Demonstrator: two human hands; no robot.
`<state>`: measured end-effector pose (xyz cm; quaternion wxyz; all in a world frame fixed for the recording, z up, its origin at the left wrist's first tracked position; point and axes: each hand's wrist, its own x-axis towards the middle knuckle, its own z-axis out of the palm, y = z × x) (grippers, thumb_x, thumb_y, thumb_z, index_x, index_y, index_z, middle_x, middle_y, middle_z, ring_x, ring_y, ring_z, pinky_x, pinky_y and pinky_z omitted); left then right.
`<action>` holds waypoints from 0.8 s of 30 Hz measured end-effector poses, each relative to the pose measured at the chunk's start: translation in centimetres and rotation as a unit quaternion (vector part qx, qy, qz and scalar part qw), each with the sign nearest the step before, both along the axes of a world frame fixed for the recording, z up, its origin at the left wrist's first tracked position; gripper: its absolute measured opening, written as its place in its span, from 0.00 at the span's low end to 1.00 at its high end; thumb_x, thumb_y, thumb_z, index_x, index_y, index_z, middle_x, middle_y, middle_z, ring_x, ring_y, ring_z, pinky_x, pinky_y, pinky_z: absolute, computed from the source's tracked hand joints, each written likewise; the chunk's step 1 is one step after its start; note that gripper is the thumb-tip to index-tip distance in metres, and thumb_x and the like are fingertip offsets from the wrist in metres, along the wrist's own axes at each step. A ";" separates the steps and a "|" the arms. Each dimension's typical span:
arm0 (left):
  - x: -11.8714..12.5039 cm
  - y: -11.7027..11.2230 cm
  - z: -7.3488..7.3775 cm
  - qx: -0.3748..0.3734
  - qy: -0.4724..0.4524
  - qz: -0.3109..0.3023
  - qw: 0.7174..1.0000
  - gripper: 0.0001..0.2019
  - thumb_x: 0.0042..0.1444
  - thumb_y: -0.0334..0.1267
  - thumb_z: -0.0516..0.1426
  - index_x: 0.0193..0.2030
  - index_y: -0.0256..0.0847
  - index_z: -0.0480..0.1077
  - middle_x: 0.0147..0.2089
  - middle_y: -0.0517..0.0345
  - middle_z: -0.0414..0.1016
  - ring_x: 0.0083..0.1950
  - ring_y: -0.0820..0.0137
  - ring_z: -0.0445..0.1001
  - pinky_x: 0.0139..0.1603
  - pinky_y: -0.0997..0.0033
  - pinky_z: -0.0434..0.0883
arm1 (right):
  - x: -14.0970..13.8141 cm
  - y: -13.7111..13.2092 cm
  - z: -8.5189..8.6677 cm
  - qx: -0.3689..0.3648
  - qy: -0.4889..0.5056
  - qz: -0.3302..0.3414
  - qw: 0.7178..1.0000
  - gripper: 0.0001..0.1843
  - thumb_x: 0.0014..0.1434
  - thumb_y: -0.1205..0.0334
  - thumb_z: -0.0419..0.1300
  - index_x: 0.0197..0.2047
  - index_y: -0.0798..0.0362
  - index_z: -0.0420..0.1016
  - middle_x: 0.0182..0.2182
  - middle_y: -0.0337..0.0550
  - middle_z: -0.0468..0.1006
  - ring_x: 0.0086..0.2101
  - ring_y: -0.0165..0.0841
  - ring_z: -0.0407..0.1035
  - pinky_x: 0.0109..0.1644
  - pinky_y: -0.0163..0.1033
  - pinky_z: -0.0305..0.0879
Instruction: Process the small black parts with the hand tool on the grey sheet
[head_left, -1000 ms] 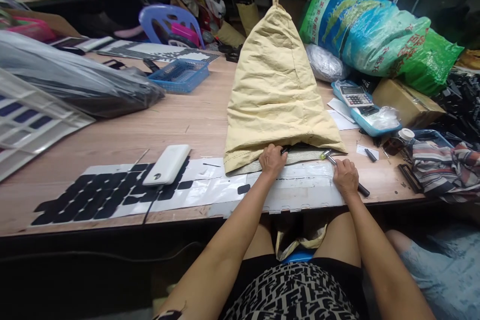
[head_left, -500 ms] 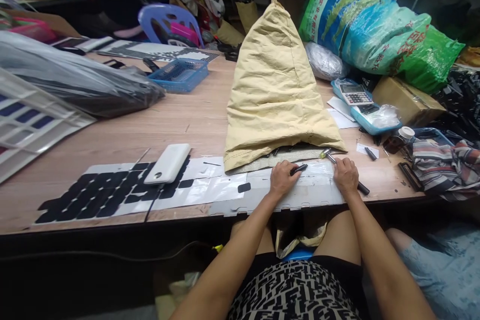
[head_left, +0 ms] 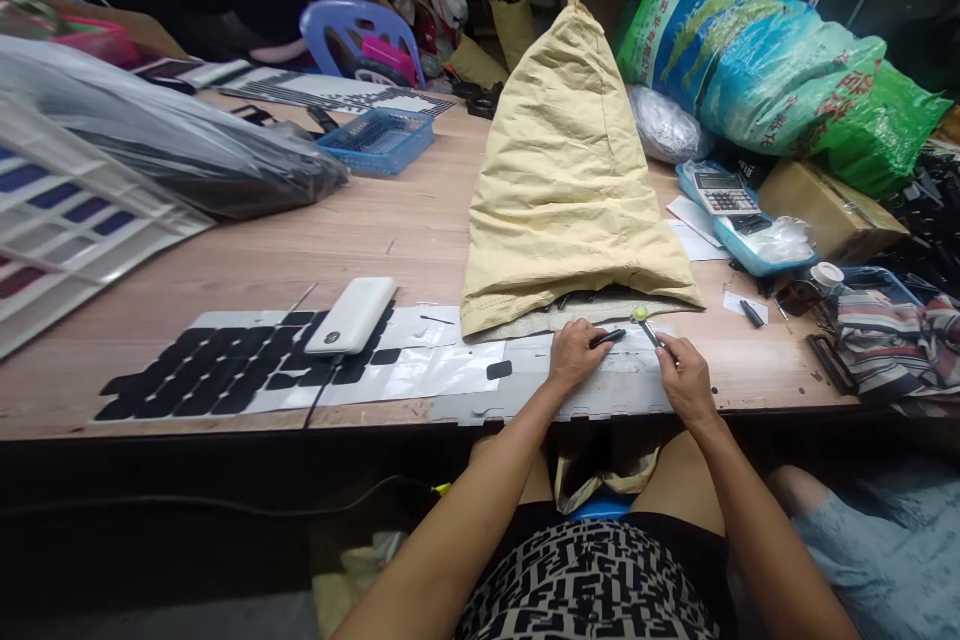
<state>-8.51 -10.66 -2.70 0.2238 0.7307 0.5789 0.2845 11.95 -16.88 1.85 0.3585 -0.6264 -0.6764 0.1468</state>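
My left hand (head_left: 576, 352) rests on the grey board (head_left: 525, 393) at the table's front edge, its fingers closed on a small black part (head_left: 608, 338) that points right. Beside it, my right hand (head_left: 686, 380) grips a small hammer (head_left: 646, 324) with a yellow-green face and a metal shaft. The hammer's head is raised up and left, near the mouth of the cream cloth bag (head_left: 562, 170). Dark pieces show in the bag's opening. A clear sheet lies on the board under both hands.
At left, a white power bank (head_left: 352, 317) lies on a sheet of black stickers (head_left: 202, 370). Beyond it are a blue basket (head_left: 379, 140) and a plastic-wrapped bundle (head_left: 187, 140). To the right are a calculator (head_left: 724, 195), a carton (head_left: 832, 210) and striped cloth (head_left: 892, 340). Another person sits close at right.
My right hand has lifted and turned the hammer, so its yellow-green face now shows. My left hand still holds the black part. The whole view has shifted slightly.
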 end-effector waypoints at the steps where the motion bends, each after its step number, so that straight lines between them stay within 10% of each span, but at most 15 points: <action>1: 0.0 0.0 0.0 0.000 0.000 0.001 1.000 0.09 0.57 0.41 0.64 0.45 0.47 0.80 0.40 0.58 0.74 0.47 0.64 0.69 0.49 0.63 0.63 | -0.5 -0.2 -0.2 0.001 -0.003 0.003 1.000 0.18 0.67 0.59 0.52 0.54 0.53 0.77 0.43 0.48 0.78 0.44 0.37 0.73 0.52 0.41 0.69; 16: 0.1 0.1 0.2 -0.017 0.007 0.010 1.000 0.09 0.58 0.42 0.64 0.45 0.49 0.80 0.41 0.58 0.74 0.47 0.63 0.69 0.49 0.62 0.64 | -3.0 -0.8 -2.0 -0.008 -0.018 0.035 0.999 0.17 0.66 0.61 0.51 0.52 0.52 0.77 0.40 0.47 0.78 0.42 0.36 0.73 0.51 0.40 0.68; 24: 0.0 0.1 0.2 -0.015 -0.014 0.009 1.000 0.09 0.57 0.41 0.64 0.45 0.48 0.80 0.41 0.57 0.75 0.48 0.63 0.70 0.51 0.61 0.63 | 2.7 1.5 -1.7 0.018 -0.192 -0.067 0.979 0.18 0.67 0.62 0.51 0.54 0.52 0.76 0.40 0.47 0.76 0.42 0.37 0.68 0.47 0.38 0.63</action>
